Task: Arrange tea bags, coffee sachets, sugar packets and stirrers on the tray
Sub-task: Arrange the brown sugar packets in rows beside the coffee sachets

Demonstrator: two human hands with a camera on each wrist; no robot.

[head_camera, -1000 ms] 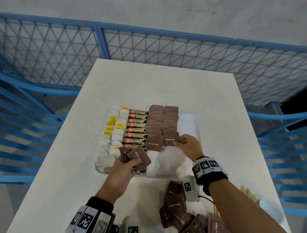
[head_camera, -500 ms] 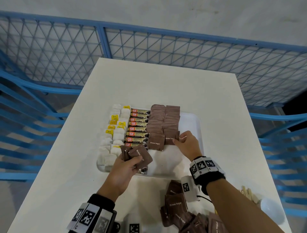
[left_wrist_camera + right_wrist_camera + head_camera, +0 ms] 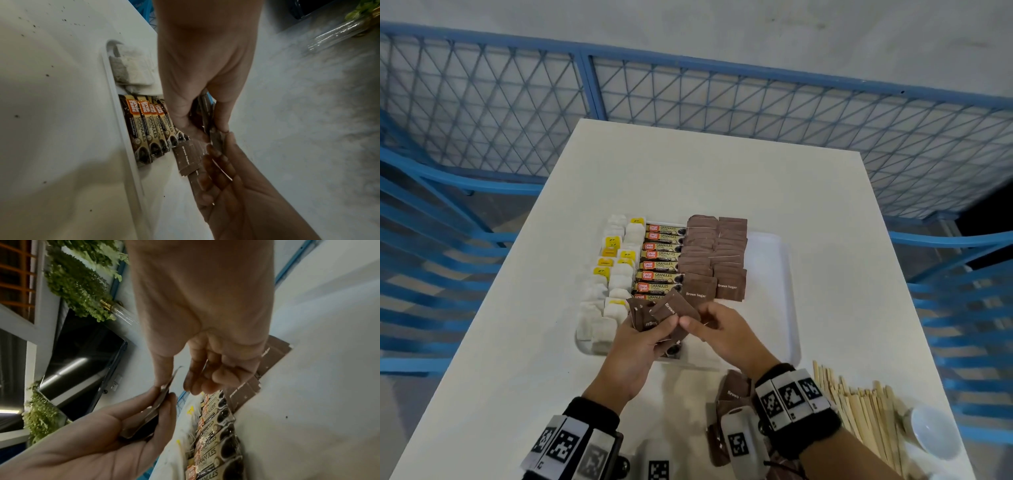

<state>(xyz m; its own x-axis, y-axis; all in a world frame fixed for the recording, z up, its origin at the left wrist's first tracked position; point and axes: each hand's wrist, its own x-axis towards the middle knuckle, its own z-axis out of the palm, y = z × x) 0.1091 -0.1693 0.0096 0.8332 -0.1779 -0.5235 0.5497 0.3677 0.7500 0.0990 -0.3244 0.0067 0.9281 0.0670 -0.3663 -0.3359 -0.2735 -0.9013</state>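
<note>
Both hands meet over the near edge of the white tray (image 3: pixel 787 291), which sits mid-desk (image 3: pixel 722 178). Left hand (image 3: pixel 640 346) grips a fanned bunch of brown sugar packets (image 3: pixel 671 311), thumb on top, fingers curled under. Right hand (image 3: pixel 722 332) has thumb and forefinger pinching the near-right edge of that bunch; the other fingers are loosely curled. In the right wrist view the pinch is on the top packet's thin edge, and the left hand (image 3: pixel 115 431) holds the stack from below.

Tray contents, left to right:
- tea bags (image 3: pixel 616 274), white with yellow tags, two loose columns along the left side
- coffee sachets (image 3: pixel 661 263), one column stacked far to near, labels reading "GRANULES"
- laid sugar packets (image 3: pixel 715 257), two overlapping brown columns; the nearest two show "Brown Sugar"
- the right part of the tray is bare white

The held bunch hovers over the near end of the coffee column, just near of the laid sugar rows.

Off the tray, on the near desk: loose sugar pile (image 3: pixel 732 394), partly hidden by the right wrist, and wooden stirrers (image 3: pixel 859 411) spread at near right, with a white cup (image 3: pixel 931 431) just right of them. Blue mesh fence (image 3: pixel 688 102) beyond the far edge of the desk.
</note>
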